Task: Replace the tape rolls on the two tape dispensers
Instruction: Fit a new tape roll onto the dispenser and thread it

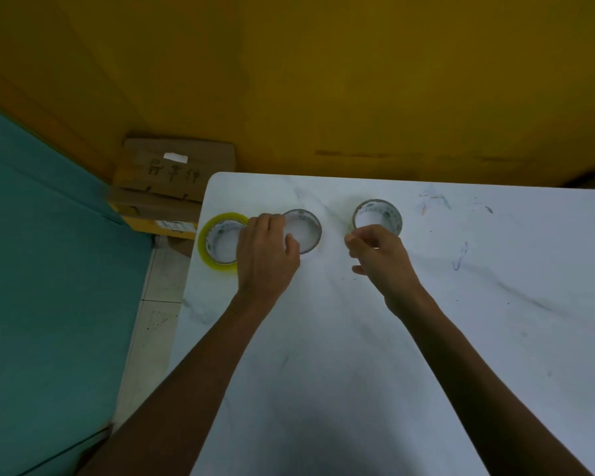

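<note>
On the white marbled table (461, 304) I see three tape rolls lying flat along the far edge. My left hand (267, 255) covers the near rim of the middle roll (306, 228), an almost spent core, its fingers (272, 223) curled over the rim and the thumb inside the ring. Just beside it, at the table's left edge, lies the full yellow roll (217, 242), partly hidden under the hand. My right hand (380, 259) sits at the near rim of the right roll (378, 216), fingers bent; whether they actually pinch it I cannot tell. Cardboard boxes (172, 180) stand beyond the corner, against the yellow wall (323, 80).
</note>
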Tool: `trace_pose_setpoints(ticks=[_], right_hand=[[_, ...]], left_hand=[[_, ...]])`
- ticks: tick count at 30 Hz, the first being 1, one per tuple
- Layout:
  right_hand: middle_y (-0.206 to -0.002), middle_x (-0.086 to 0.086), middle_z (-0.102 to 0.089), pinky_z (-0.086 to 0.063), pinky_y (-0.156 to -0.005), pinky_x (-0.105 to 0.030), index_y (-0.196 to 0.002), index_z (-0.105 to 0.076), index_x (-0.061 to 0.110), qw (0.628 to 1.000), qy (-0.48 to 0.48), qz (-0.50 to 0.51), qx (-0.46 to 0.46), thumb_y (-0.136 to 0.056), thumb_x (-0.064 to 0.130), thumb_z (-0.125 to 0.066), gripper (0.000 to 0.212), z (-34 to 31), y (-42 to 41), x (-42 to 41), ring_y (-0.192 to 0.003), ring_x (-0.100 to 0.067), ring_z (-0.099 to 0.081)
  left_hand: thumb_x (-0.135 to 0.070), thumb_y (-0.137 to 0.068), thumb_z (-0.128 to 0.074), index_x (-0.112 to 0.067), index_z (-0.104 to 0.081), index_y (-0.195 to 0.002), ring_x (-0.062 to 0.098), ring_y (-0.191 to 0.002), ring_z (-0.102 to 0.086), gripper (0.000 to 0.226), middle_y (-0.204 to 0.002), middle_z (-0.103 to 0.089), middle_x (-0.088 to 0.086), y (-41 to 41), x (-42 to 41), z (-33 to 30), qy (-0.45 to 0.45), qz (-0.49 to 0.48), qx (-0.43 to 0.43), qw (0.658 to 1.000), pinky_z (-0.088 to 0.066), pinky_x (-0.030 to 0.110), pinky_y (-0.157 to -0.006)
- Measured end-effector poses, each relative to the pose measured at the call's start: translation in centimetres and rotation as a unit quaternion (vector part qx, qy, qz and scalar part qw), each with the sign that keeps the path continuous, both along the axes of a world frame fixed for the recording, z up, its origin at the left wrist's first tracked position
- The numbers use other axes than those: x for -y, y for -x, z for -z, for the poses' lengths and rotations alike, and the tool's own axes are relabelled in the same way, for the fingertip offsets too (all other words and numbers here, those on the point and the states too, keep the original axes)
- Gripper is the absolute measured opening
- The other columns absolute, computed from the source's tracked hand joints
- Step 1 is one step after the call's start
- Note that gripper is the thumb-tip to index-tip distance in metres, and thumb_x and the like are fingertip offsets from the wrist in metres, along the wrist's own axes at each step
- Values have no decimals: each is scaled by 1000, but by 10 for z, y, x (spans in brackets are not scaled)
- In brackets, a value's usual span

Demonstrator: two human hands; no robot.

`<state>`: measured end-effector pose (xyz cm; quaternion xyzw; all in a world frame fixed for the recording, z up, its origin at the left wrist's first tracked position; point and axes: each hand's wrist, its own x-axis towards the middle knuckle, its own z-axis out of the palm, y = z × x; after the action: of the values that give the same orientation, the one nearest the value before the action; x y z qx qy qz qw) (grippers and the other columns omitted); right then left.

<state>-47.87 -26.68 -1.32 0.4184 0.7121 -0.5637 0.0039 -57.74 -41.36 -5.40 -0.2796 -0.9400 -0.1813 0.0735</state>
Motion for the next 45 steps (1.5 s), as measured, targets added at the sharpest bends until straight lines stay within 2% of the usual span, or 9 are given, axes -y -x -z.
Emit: trace_pose_setpoints(ticks=[7, 10, 16, 20, 23, 25, 33, 39, 45], right_hand=[[-100, -4, -65, -59, -85, -39, -103, -61, 12, 1000, 23, -5, -21, -95, 30, -55, 20, -2, 5, 7, -93, -20, -64], [-99, -6, -66, -58, -82, -36, -101, -61, 10, 999, 28, -15, -26, -95, 27, -55, 19, -3, 3, 10, -94, -22, -65], [-94, -4, -66, -58, -81, -37, -99, -62, 12, 999, 33, -23, -29, -95, 26, -54, 17, -16, 5, 9, -93, -23, -65], [-96, -5, -66, -58, -80, -36, -94, -61, 16, 997, 36, -45, -55, -95, 25, -55, 11, -40, 13, 14, -96, -25, -65], [-110, -5, -65, -58, -86, -40, -101, -58, 18, 995, 35, -62, -70, -94, 35, -57, 18, -65, 21, 19, -103, -25, -62], [-114, -2, -62, -57, -89, -41, -105, -56, 22, 993, 29, -77, -86, -92, 43, -57, 24, -83, 24, 22, -105, -22, -61], [-132, 5, -53, -51, -99, -46, -134, -46, 29, 986, 33, -94, -136, -83, 66, -53, 64, -130, 20, 22, -120, -18, -53], [-150, 1, -39, -43, -103, -47, -144, -36, 29, 983, 56, -98, -142, -78, 71, -46, 78, -147, 8, 12, -132, -22, -44], [-132, 2, -48, -49, -94, -48, -119, -45, 40, 969, 168, -92, -154, -89, 60, -48, 36, -157, -12, -2, -119, -24, -51]], left_hand=[[-40, -82, -70, 2, -59, -118, 40, -96, -65, 56, -108, -67, 24, 12, 53, 20, 93, -119, 146, 978, -56, 44, -75], [-29, -86, -64, -2, -62, -109, 41, -88, -64, 35, -97, -69, 24, 12, 56, 25, 124, -79, 164, 975, -54, 43, -69], [-10, -91, -57, 5, -60, -114, 43, -108, -59, 27, -115, -64, 29, 19, 52, 6, -76, -172, 235, 954, -50, 46, -90], [-8, -93, -57, -7, -60, -86, 23, -74, -59, 8, -76, -60, 5, 23, 47, -48, -276, -250, 325, 869, -44, 33, -73], [-10, -97, -56, -17, -64, -91, 24, -87, -61, 12, -86, -65, 0, 17, 40, -93, -423, -269, 430, 751, -51, 41, -88], [-11, -98, -54, -14, -64, -100, 27, -99, -63, 11, -102, -68, 9, 7, 37, -121, -462, -230, 461, 722, -49, 43, -96], [-21, -92, -62, -15, -69, -106, 33, -110, -63, 17, -110, -71, 11, -31, 20, -170, -433, -120, 449, 772, -48, 56, -101], [-14, -94, -60, -23, -65, -109, 24, -104, -65, 18, -108, -72, 7, -62, 3, -185, -401, -36, 424, 811, -53, 34, -85], [-22, -91, -62, -22, -67, -109, 18, -94, -68, 19, -100, -73, 2, -93, -5, -191, -372, 60, 412, 829, -56, 31, -81]])
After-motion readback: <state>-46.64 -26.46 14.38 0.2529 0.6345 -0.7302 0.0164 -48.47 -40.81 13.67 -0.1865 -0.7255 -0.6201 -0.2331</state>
